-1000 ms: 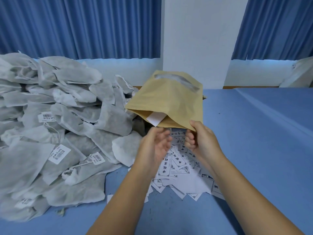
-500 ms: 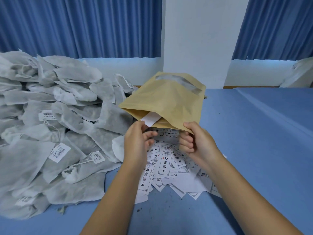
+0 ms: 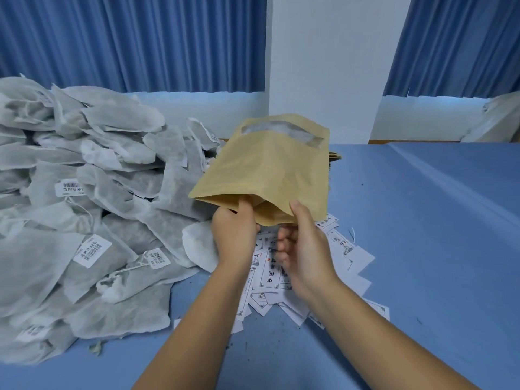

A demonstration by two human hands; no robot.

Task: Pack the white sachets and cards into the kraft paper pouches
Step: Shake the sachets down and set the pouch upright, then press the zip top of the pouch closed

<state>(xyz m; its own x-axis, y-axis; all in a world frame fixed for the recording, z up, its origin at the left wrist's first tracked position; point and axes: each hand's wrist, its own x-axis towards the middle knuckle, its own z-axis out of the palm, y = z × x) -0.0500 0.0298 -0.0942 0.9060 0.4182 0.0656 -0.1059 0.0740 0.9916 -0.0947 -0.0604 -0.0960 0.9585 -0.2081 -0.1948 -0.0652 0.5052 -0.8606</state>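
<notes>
A kraft paper pouch (image 3: 270,170) with a clear window near its far end hangs above the table, its mouth facing me. My left hand (image 3: 235,235) has its thumb inside the mouth and its fingers curled under the lower lip. My right hand (image 3: 304,249) pinches the same lip further right, thumb on top. No card shows at the mouth. Printed white cards (image 3: 346,249) lie scattered on the table beneath both hands. A big heap of white sachets (image 3: 84,206) with barcode tags fills the left side.
The blue table (image 3: 422,249) stretches away to the right. More kraft pouches (image 3: 334,157) peek out behind the held one. A white pillar and blue curtains stand behind the table, and a pale bag (image 3: 501,119) sits at the far right edge.
The white card that stuck out of the pouch mouth has gone inside, out of sight. My left hand moved up into the mouth, and my right hand shifted along the lip.
</notes>
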